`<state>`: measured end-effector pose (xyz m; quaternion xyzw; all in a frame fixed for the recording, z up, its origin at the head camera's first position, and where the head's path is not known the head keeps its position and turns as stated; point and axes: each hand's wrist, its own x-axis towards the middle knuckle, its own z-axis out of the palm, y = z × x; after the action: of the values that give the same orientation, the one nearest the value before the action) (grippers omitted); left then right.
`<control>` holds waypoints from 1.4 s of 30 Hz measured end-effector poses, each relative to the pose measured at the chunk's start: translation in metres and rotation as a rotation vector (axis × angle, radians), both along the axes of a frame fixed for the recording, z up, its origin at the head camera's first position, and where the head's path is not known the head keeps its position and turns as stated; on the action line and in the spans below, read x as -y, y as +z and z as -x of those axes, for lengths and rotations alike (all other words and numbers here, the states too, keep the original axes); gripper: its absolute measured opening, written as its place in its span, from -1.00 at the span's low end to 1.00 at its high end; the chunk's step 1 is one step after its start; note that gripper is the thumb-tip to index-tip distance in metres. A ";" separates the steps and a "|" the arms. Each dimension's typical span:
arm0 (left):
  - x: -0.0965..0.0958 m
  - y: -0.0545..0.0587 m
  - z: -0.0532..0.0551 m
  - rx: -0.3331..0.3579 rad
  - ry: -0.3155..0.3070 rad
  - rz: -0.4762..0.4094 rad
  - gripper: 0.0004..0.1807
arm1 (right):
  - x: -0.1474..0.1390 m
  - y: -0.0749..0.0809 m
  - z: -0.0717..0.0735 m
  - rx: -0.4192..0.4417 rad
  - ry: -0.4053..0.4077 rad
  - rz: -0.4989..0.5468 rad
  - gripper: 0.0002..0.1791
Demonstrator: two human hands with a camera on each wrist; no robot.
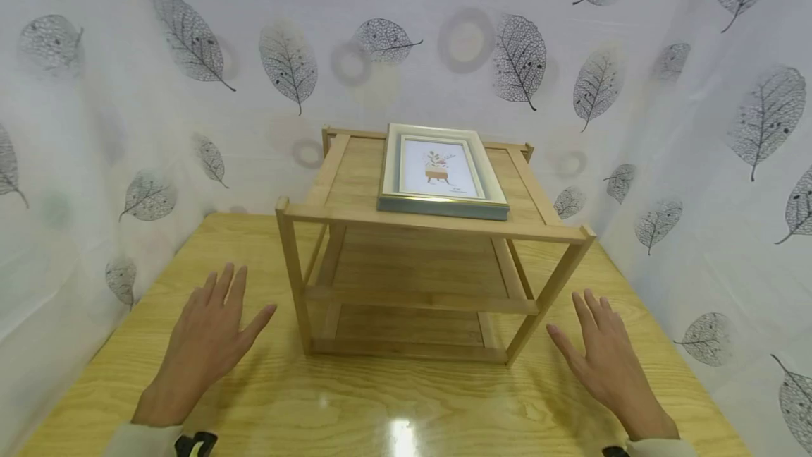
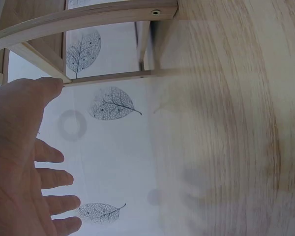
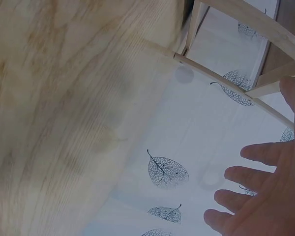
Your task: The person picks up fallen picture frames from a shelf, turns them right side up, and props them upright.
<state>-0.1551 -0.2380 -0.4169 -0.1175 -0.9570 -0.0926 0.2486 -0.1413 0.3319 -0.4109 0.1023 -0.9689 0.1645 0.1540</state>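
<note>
A picture frame (image 1: 439,170) with a pale border and a drawing of a potted plant lies flat, face up, on the top shelf of a wooden rack (image 1: 431,230). Left of the rack, my left hand (image 1: 206,337) hovers with straight, spread fingers and holds nothing. On the other side, my right hand (image 1: 603,358) is likewise spread, thumb towards the rack, with nothing in it. Both wrist views show the palms apart from the rack: the left hand (image 2: 19,162) beside one leg side, the right hand (image 3: 270,182) beside the other.
The rack's middle shelf (image 1: 412,266) and bottom shelf (image 1: 406,326) sit under the top one. It stands on a wood-grain table (image 1: 355,407). A white curtain (image 1: 393,83) printed with grey leaves surrounds the table at the back and both sides.
</note>
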 end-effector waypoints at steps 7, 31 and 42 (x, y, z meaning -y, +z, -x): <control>0.001 0.002 -0.003 0.038 0.009 -0.004 -0.11 | 0.000 0.001 -0.002 0.002 0.003 -0.005 -0.17; 0.008 0.052 0.002 0.144 0.010 -0.133 -0.08 | -0.002 0.040 0.010 -0.171 0.075 0.050 -0.34; 0.004 0.091 0.006 0.123 -0.017 -0.298 -0.15 | 0.001 0.079 0.024 -0.348 0.067 0.108 -0.45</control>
<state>-0.1613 -0.2424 -0.3260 -0.0815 -0.9451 -0.2425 0.2033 -0.1649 0.3310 -0.3317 0.1530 -0.9134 0.2011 0.3192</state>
